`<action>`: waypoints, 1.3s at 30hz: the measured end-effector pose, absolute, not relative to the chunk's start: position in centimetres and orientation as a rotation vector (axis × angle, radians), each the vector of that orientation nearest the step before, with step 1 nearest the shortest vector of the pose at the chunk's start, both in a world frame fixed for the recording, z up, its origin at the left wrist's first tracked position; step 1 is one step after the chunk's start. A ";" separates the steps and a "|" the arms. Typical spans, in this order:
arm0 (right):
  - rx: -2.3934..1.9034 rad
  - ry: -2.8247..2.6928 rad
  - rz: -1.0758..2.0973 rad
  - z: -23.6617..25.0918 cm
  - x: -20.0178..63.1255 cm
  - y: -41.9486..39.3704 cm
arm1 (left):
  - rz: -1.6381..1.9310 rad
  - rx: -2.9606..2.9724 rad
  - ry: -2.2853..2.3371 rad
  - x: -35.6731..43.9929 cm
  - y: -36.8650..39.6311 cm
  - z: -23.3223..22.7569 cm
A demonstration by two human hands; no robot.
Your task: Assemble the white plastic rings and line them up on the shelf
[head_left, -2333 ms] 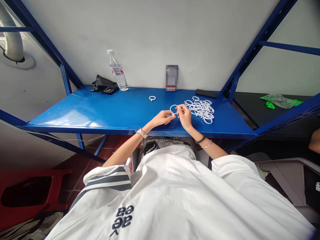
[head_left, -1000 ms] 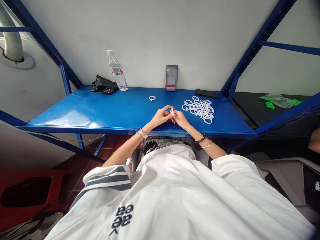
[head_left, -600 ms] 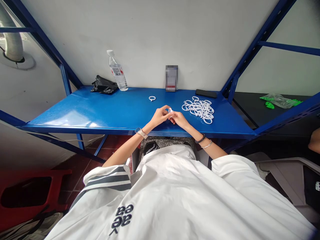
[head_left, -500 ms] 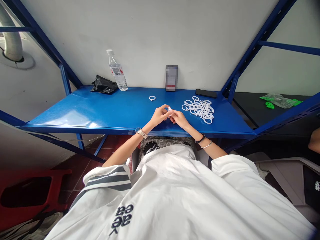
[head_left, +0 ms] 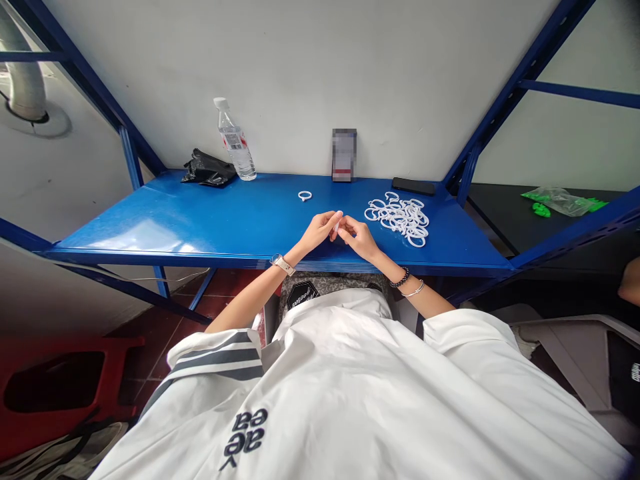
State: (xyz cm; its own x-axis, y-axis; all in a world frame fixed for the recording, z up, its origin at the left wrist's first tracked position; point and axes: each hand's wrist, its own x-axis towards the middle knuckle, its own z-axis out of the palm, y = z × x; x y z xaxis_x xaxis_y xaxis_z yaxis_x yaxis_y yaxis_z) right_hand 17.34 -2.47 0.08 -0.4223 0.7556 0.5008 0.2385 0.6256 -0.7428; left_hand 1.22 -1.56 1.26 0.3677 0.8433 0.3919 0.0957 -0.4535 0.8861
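Observation:
Close together above the front part of the blue table (head_left: 240,220), my two hands meet fingertip to fingertip. My left hand (head_left: 319,231) is closed in a pinch around a small white plastic ring (head_left: 337,227), mostly hidden by the fingers. The thumb and fingers of my right hand (head_left: 361,240) are bent and touch the same piece from the other side. To the right lies a loose pile of white plastic rings (head_left: 400,219). One single white ring (head_left: 305,196) rests apart, beyond my left hand.
A water bottle (head_left: 238,150) and a black plastic bag (head_left: 207,168) stand at the back left. A blurred phone-like object (head_left: 344,157) leans on the wall; a black phone (head_left: 413,186) lies behind the pile. Blue frame posts (head_left: 473,160) flank the table. Another person's hand (head_left: 630,280) shows at far right.
My fingers have shifted around the white piece. The right hand's fingers have drawn back and bent more, and the piece now sits lower between the hands.

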 end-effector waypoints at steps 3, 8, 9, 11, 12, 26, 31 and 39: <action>-0.754 -1.947 0.736 0.1 17.2 -2.6 | 1.149 1.781 0.780 1.3 -1.3 1.1; -0.772 -1.917 0.768 0.2 17.2 -2.7 | 1.166 1.710 0.750 1.3 -0.9 0.6; -0.777 -1.913 0.762 0.2 17.2 -2.7 | 1.166 1.703 0.754 1.3 -0.8 0.5; -0.779 -1.899 0.751 0.2 17.2 -2.7 | 1.162 1.701 0.760 1.3 -0.7 0.4; -0.777 -1.891 0.751 0.3 17.3 -2.7 | 1.163 1.703 0.761 1.3 -0.7 0.4; -0.863 -1.785 0.779 0.5 17.3 -2.9 | 1.152 1.828 0.868 1.0 -0.8 0.8; -0.804 -1.735 0.783 0.5 17.4 -3.0 | 1.192 1.820 0.863 1.0 -1.0 0.9; -0.907 -1.675 0.752 0.3 17.5 -2.6 | 1.223 1.807 0.855 1.0 -1.1 0.9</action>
State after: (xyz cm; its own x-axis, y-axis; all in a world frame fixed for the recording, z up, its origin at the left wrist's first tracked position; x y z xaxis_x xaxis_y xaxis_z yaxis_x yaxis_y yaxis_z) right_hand 17.54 -2.59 0.29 -0.1725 0.8547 0.4895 0.2022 0.5171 -0.8317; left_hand 1.01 -1.11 0.91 0.3112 0.8514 0.4222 0.1043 -0.4721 0.8753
